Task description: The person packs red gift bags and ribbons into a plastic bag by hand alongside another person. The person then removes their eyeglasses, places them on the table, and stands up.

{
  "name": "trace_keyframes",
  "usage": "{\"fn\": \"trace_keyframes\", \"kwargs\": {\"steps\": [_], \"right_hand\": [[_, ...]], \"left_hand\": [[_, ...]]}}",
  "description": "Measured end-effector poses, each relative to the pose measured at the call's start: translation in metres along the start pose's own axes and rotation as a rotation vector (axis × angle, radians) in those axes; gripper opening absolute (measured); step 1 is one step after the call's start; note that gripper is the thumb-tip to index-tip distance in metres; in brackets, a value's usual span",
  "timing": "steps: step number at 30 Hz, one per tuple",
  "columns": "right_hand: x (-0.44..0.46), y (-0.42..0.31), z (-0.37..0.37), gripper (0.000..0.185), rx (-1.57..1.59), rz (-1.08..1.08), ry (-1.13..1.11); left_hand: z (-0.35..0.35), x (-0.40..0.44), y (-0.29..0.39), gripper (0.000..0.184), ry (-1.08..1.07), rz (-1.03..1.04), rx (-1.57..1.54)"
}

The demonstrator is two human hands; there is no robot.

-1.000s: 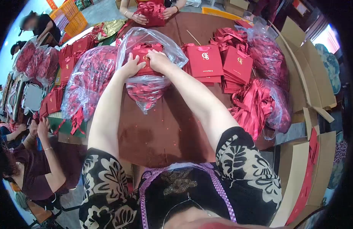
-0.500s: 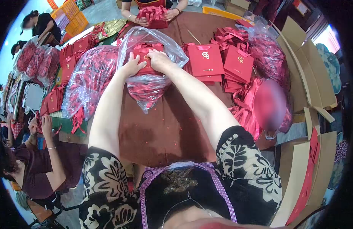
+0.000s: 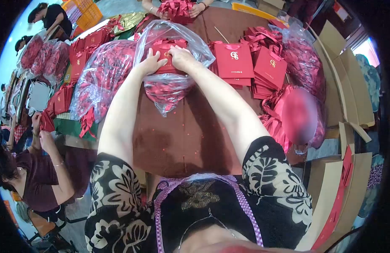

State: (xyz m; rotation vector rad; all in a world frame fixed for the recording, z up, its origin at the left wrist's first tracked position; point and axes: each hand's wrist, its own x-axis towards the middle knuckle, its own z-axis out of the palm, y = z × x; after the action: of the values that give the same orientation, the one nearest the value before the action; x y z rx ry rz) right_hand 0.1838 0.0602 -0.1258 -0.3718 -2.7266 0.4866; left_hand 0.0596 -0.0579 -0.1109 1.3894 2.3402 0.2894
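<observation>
A red paper gift bag (image 3: 164, 55) with gold lettering and ribbon handles lies inside a clear plastic bag (image 3: 205, 52) in front of me. My left hand (image 3: 149, 64) rests at its left side, thumb and fingers spread, touching the red bag and the plastic. The curled fingers of my right hand (image 3: 183, 59) grip the red bag's upper right part; the fingertips are partly hidden. More red ribbon and bags show through the near end of the plastic (image 3: 167, 93).
Red gift bags (image 3: 233, 63) and another stack (image 3: 268, 69) lie right on the brown tablecloth (image 3: 182, 143). Filled plastic bags (image 3: 104, 80) stand left and right. Open cardboard boxes (image 3: 351, 84) flank the right side. A person (image 3: 39, 177) sits left; another person's hands (image 3: 198, 9) hold red bags opposite.
My view has shifted slightly, moving the table rightward in the picture. My hands remain at the red gift bag. The person at left has lowered one hand beside a red bag.
</observation>
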Motion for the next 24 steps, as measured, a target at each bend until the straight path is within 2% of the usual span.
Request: {"fn": "trace_keyframes", "kwargs": {"steps": [1, 8, 12, 14, 18, 20, 22, 24], "right_hand": [[0.002, 0.001, 0.0, 0.034, -0.003, 0.016, -0.021], [0.003, -0.001, -0.001, 0.035, -0.005, 0.043, -0.049], [0.002, 0.0, 0.0, 0.034, -0.016, 0.012, -0.025], [0.002, 0.0, 0.001, 0.034, -0.006, 0.012, -0.018], [0.001, 0.004, 0.005, 0.035, 0.005, 0.015, -0.014], [0.003, 0.005, 0.006, 0.035, 0.023, -0.025, 0.001], [0.003, 0.006, 0.009, 0.034, -0.013, -0.023, 0.022], [0.001, 0.003, 0.007, 0.033, -0.014, -0.02, 0.057]], "left_hand": [[-0.006, 0.003, 0.001, 0.072, -0.14, 0.115, 0.254], [0.001, 0.002, -0.002, 0.072, 0.005, 0.031, 0.009], [0.001, -0.001, 0.0, 0.073, -0.009, 0.023, 0.026], [0.004, 0.001, -0.001, 0.065, 0.01, 0.002, -0.013], [0.007, 0.007, -0.006, 0.064, -0.003, 0.045, 0.029], [0.002, 0.001, 0.0, 0.058, -0.025, 0.117, 0.23], [0.002, 0.0, 0.0, 0.04, -0.064, 0.187, 0.404], [0.003, 0.006, -0.006, 0.04, -0.065, 0.296, 0.525]]}}
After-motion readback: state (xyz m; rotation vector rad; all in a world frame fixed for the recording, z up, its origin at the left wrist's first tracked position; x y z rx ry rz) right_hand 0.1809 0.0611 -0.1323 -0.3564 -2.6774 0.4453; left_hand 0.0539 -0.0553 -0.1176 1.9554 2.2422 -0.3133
